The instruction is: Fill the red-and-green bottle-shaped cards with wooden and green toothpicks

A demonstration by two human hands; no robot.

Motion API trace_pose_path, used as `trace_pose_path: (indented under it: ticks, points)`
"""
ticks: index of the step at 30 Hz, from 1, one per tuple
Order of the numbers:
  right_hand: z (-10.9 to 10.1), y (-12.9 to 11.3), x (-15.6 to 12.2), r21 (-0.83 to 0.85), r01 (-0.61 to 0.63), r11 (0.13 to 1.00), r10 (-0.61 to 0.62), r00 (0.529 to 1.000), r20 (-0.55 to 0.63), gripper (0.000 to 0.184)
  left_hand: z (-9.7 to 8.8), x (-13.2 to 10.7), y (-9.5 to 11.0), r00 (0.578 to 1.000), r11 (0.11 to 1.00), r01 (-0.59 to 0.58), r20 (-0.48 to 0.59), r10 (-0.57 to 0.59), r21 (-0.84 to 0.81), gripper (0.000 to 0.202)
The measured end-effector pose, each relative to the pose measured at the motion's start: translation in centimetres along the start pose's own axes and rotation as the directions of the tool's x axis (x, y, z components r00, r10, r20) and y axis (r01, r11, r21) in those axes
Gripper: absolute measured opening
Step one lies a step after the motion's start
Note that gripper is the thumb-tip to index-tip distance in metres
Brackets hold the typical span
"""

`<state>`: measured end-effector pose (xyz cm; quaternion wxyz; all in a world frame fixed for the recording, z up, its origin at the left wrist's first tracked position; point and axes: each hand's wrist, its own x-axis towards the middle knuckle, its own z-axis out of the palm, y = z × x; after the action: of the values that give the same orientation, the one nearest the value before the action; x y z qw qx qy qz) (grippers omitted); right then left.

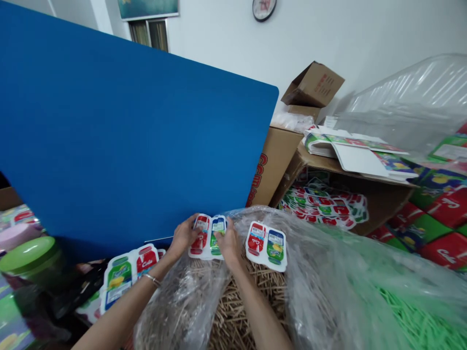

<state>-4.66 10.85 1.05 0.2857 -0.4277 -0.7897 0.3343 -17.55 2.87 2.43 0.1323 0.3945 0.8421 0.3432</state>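
Observation:
Between both hands is a flat white-edged card (pixel 209 249) printed with a red cola can and a green-and-blue drink can. My left hand (pixel 185 236) grips its left edge, fingers closed, with a bracelet on that wrist. My right hand (pixel 229 244) pinches its right edge, the thumb lying over the green can. A similar printed card (pixel 267 246) lies just right of my right hand, on a clear plastic bag (pixel 310 277) of thin brown stick-like pieces (pixel 241 311). More such cards (pixel 120 277) lie left of my left forearm.
A large blue panel (pixel 138 131) stands in front. On the right, an open cardboard box (pixel 386 194) holds many printed cards, with flat printed sheets (pixel 361 155) on top. Red and green packages (pixel 441 223) and green strips (pixel 419 311) in plastic are at far right. A green lid (pixel 27 253) sits left.

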Motion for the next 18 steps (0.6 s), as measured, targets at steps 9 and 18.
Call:
trace_pose_path:
  ticks: [9,18]
  points:
    - [-2.9,2.8,-6.9,-0.01,0.28,0.96,-0.27,0.915,-0.301,0.027,2.1,-2.6,5.5,0.941,0.899,-0.331,0.032,0.337,0.287,0.035]
    - [-3.0,8.5,-17.6,0.062,0.294,0.954,-0.257,0.905,-0.339,0.027,12.0,2.0,13.2,0.927,0.913,-0.284,0.327,0.184,0.292,0.028]
